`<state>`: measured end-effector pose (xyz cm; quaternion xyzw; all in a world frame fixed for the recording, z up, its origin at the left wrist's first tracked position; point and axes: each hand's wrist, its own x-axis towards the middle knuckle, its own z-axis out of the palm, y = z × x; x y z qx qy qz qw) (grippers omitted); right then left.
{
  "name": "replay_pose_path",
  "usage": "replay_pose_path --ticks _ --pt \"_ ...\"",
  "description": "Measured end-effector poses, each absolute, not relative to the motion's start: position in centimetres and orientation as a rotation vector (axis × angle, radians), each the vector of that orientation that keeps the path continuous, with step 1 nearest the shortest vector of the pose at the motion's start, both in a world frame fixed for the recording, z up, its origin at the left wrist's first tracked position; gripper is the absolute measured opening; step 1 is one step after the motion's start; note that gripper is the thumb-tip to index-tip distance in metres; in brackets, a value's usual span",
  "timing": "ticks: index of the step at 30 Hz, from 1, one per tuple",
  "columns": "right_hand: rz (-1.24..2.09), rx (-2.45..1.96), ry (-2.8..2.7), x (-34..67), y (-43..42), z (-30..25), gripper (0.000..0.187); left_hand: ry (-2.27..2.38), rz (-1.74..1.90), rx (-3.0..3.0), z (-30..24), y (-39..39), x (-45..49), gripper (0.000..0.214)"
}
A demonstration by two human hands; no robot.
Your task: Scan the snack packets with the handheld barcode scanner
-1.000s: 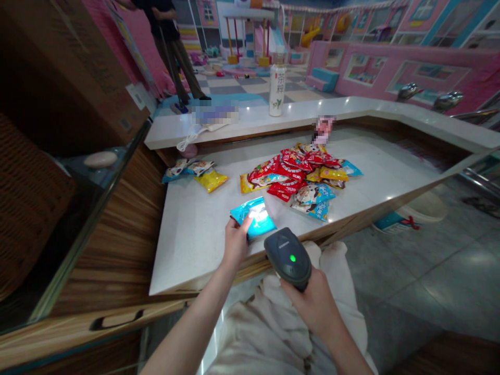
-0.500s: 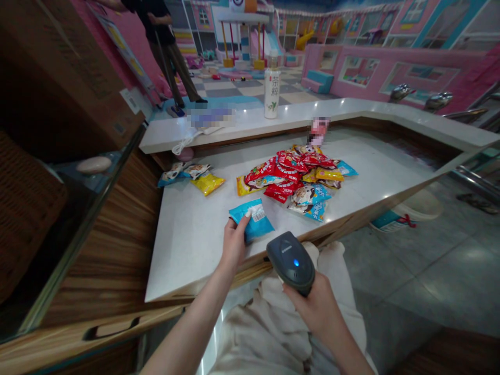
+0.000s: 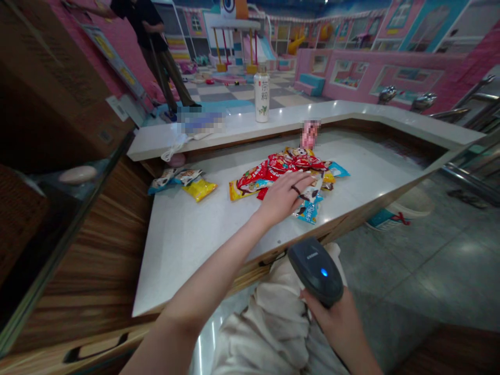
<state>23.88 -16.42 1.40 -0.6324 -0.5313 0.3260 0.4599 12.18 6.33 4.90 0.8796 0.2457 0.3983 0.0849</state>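
Note:
My left hand (image 3: 283,195) reaches over the right-hand pile of snack packets, fingers stretched out and a dark ring on one of them. Its fingertips rest at a blue-and-white snack packet (image 3: 308,211) on the pile's near side, partly covering it. Red snack packets (image 3: 260,173) lie heaped just beyond the hand, with yellow ones among them. Low in front of me, my right hand (image 3: 332,315) is wrapped round a dark grey handheld barcode scanner (image 3: 314,268), whose blue light is lit. The scanner's handle is mostly hidden by the fingers.
A yellow packet (image 3: 200,189) and several blue-and-white ones lie at left on the white counter (image 3: 187,245). A bottle (image 3: 262,96) stands on the raised ledge (image 3: 328,110). Beyond it, a person (image 3: 150,41) stands by the pink wall. A bucket (image 3: 406,208) sits on the floor at right.
My left hand has moved right and forward from the counter's near edge to the pile. The blue packet it held is no longer distinguishable. The scanner has shifted slightly right and down.

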Motion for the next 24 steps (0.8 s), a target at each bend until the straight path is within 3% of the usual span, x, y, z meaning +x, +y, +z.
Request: replay_pose_path --ticks 6,11,17,24 --pt "0.84 -1.56 -1.369 24.9 -16.5 0.9 0.028 1.014 0.76 2.981 3.3 8.6 16.3 0.048" --pt "0.834 -1.568 -1.331 24.8 -16.4 0.6 0.026 1.005 0.652 2.99 3.3 8.1 16.3 0.066" --pt "0.859 -1.569 -1.357 24.4 -16.2 0.7 0.024 0.991 0.738 2.882 4.0 6.4 13.3 0.063" --pt "0.896 -1.557 -1.433 24.0 -16.2 0.4 0.024 1.285 1.22 2.456 1.5 5.3 3.7 0.049"
